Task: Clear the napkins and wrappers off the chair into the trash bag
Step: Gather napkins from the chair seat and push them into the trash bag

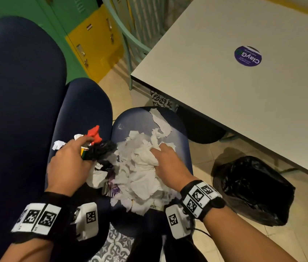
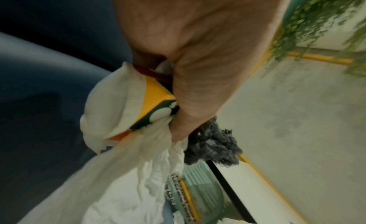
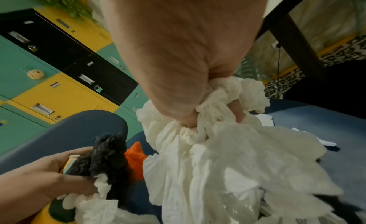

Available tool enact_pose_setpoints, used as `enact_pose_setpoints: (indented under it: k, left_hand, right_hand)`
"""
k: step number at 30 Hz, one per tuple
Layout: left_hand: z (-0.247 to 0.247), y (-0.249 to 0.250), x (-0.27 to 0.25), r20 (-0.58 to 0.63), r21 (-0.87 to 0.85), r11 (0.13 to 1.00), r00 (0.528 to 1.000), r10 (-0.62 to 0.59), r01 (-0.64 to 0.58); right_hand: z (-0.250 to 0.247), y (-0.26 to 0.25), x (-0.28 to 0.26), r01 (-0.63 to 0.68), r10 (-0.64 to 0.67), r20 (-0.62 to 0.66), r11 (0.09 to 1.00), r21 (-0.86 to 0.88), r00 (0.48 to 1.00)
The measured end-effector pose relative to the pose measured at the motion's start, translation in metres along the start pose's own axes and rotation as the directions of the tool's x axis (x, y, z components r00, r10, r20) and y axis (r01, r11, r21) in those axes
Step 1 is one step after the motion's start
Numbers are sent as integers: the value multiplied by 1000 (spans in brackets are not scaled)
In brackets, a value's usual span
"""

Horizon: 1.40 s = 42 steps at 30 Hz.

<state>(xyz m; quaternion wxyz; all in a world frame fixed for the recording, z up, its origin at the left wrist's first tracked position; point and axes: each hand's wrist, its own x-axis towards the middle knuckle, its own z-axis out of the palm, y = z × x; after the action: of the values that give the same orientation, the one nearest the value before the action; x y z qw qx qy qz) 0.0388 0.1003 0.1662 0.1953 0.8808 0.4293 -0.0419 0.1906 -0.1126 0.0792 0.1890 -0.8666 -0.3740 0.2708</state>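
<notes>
A heap of white napkins (image 1: 141, 167) and wrappers covers the navy chair seat (image 1: 136, 120). My left hand (image 1: 77, 156) grips a bundle: a yellow-green wrapper (image 2: 156, 100), a black crumpled piece (image 1: 102, 150), an orange-red wrapper (image 1: 94, 134) and white napkin (image 2: 111, 111). My right hand (image 1: 166, 159) digs into the heap, its fingers curled round a bunch of white napkins (image 3: 213, 111). The black trash bag (image 1: 251, 190) sits on the floor to the right of the chair, apart from both hands.
A second navy chair (image 1: 85, 108) with a tall backrest (image 1: 17, 91) stands at the left. A beige table (image 1: 234, 82) with a purple sticker (image 1: 248, 56) overhangs at the right. Green and yellow lockers (image 1: 92, 40) line the back. Tiled floor (image 1: 202, 154) lies between chair and bag.
</notes>
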Motion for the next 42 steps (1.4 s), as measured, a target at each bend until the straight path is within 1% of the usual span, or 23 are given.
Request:
enact_pose_setpoints:
  k: [4, 8, 12, 15, 18, 21, 24, 26, 28, 32, 37, 40, 42]
  left_hand:
    - [-5, 25, -5, 37, -7, 988, 987, 157, -156]
    - [11, 62, -21, 90, 33, 953, 950, 298, -302]
    - [37, 114, -39, 156, 54, 904, 898, 412, -424]
    - [68, 159, -54, 191, 46, 849, 839, 509, -526]
    - [117, 209, -68, 240, 17, 795, 774, 586, -607]
    - [179, 265, -88, 318, -8, 736, 696, 644, -677]
    - [245, 321, -111, 396, -13, 695, 635, 663, -719]
    - [289, 356, -128, 440, -10, 675, 603, 665, -738]
    - [330, 388, -145, 482, -27, 669, 576, 660, -743]
    - [412, 442, -169, 544, -93, 682, 537, 645, -725]
    - [518, 487, -175, 572, -118, 678, 509, 643, -725]
    - [575, 507, -172, 543, -165, 633, 466, 698, -757]
    - [608, 517, -176, 491, -186, 600, 455, 743, -778]
  right_hand:
    - [-10, 0, -9, 7, -8, -39, 1000, -6, 999]
    - [-31, 20, -41, -7, 8, -95, 1000, 9, 995]
    - [-57, 62, -85, -49, 49, -157, 999, 7, 986]
    - [-76, 105, -127, -111, 119, -183, 992, 52, 976]
    - [-83, 160, -171, -212, 219, -159, 975, 63, 963]
    - [-78, 229, -208, -327, 333, -115, 942, 73, 936]
    - [-75, 302, -239, -407, 416, -64, 906, 120, 907]
    - [-73, 351, -254, -454, 460, -25, 883, 117, 888]
    - [-70, 398, -263, -485, 487, -4, 870, 88, 873]
    - [-59, 490, -271, -496, 497, 1, 866, 65, 868]
    - [-31, 592, -261, -547, 551, -27, 832, 90, 834]
    - [-4, 646, -250, -569, 577, -88, 816, 107, 812]
    - [17, 677, -242, -578, 589, -117, 808, 114, 799]
